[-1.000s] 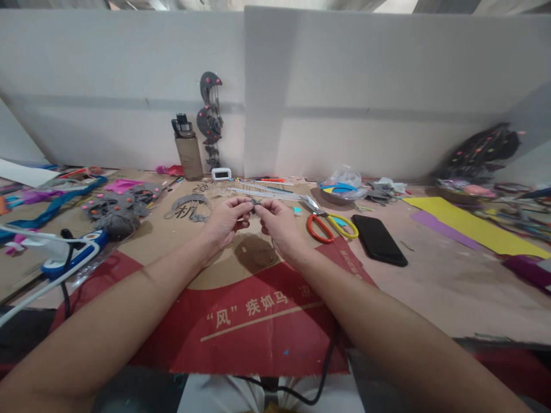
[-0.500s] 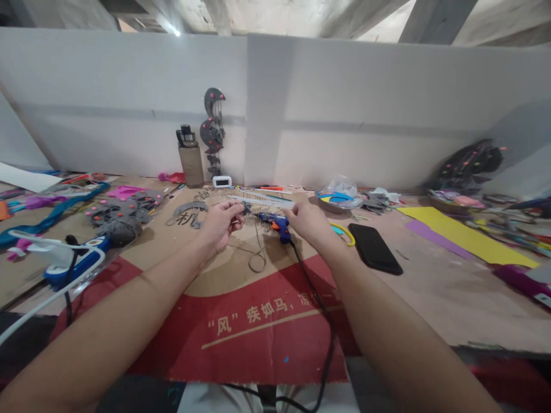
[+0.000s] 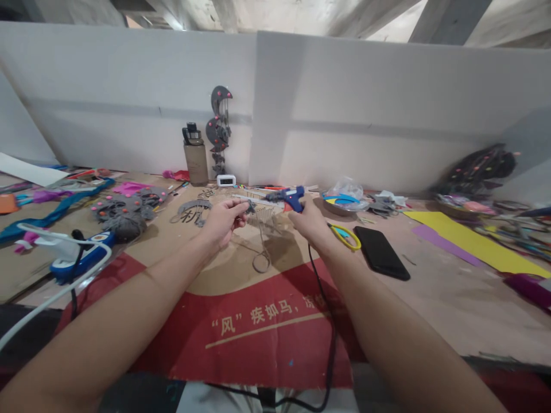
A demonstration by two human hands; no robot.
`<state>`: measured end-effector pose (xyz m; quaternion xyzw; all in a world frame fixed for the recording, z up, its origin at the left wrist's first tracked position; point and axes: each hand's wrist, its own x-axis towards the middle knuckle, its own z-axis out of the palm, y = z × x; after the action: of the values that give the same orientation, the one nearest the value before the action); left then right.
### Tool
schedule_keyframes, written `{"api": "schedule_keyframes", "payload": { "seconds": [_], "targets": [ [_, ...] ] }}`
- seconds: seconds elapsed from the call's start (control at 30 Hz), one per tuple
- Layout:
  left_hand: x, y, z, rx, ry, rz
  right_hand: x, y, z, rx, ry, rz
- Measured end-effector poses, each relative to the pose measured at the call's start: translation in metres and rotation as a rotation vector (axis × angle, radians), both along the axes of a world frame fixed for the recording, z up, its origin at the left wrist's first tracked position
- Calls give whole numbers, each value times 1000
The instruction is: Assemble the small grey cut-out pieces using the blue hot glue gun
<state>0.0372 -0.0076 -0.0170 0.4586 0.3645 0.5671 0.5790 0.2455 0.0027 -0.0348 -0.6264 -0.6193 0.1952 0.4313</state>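
- White foam boards were seen standing behind a cluttered table covered by red-printed cardboard.
- A small grey craft piece was pinched in the closed grip of the left hand, raised above the cardboard.
- A blue glue gun was clasped in the closed grip of the right hand, its nozzle pointed toward the grey piece, its black cord trailing back.
- Yellow-handled scissors and a black phone lay just right of that hand.
- A water bottle stood by the boards.

Craft workshop: glue gun, scissors, foam sheets on bench.
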Motion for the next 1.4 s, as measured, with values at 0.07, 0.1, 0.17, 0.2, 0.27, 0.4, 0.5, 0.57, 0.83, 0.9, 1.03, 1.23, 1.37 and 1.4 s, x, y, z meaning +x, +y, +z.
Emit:
{"api": "schedule_keyframes", "payload": {
  "seconds": [0.07, 0.1, 0.17, 0.2, 0.27, 0.4, 0.5, 0.57, 0.83, 0.9, 1.03, 1.23, 1.37, 1.4],
  "targets": [
    [-1, 1, 1, 1, 0, -1, -5, -6, 12, 45, 142, -13],
    [-2, 1, 2, 0, -4, 1, -8, -10, 18, 67, 230, 16],
    [-4, 3, 4, -5, -25, 16, -15, -19, 28, 117, 406, 154],
    [-6, 4, 5, -12, -38, 30, -18, -24, 32, 131, 465, 239],
    [-8, 6, 8, -27, -66, 61, -22, -32, 37, 141, 515, 382],
    [-13, 7, 14, -39, -110, 94, -24, -37, 37, 106, 463, 445],
    [-14, 6, 18, -44, -122, 102, -24, -36, 34, 95, 398, 421],
    [-14, 5, 19, -46, -121, 96, -24, -34, 33, 87, 376, 432],
    [-15, 6, 19, -41, -123, 92, -24, -32, 31, 147, 273, 399],
    [-14, 6, 19, -38, -125, 89, -24, -32, 32, 163, 242, 393],
    [-13, 6, 18, -35, -127, 93, -26, -33, 33, 179, 203, 390],
    [-13, 6, 17, -28, -130, 86, -25, -34, 34, 198, 144, 393],
    [-13, 5, 18, -32, -117, 95, -25, -35, 35, 219, 93, 361],
    [-13, 5, 18, -31, -116, 98, -26, -36, 35, 224, 74, 353]
  ]
}}
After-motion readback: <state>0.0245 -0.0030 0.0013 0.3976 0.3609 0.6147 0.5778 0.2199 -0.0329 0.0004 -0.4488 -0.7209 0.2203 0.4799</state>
